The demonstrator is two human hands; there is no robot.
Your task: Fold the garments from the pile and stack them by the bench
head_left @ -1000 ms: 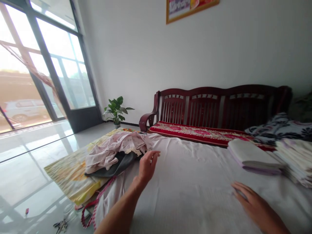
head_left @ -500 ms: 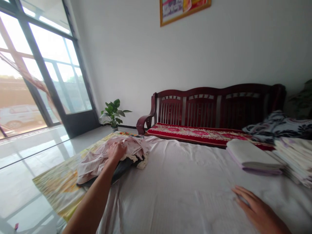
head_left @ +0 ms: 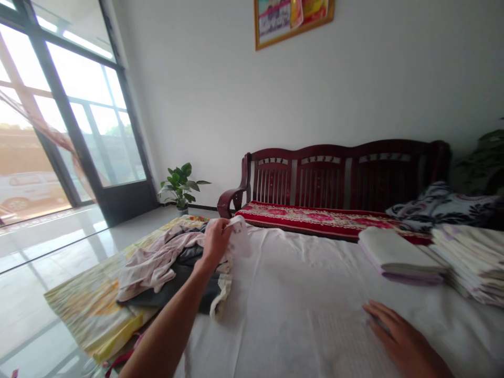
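My left hand [head_left: 216,239] is closed on the edge of a pale cloth [head_left: 239,233] with small dark marks. It lifts a bit of this cloth over the heap at the sheet's far left. In that heap, a pinkish striped garment [head_left: 151,260] lies crumpled over a dark grey garment [head_left: 169,289] with a cream ruffled trim [head_left: 221,296]. My right hand [head_left: 397,333] is low at the right, over the white sheet [head_left: 283,294]. Its fingers are stretched out and nothing shows in them.
A folded white cloth [head_left: 397,252] and a stack of folded fabric [head_left: 470,260] lie at the right. A yellow patterned cloth [head_left: 86,302] lies under the heap. Behind are a dark red wooden bench [head_left: 323,152] and a potted plant [head_left: 181,184].
My left hand has moved right from the pink garment and now grips the pale cloth. More of the dark garment shows. My right hand stays about where it was.
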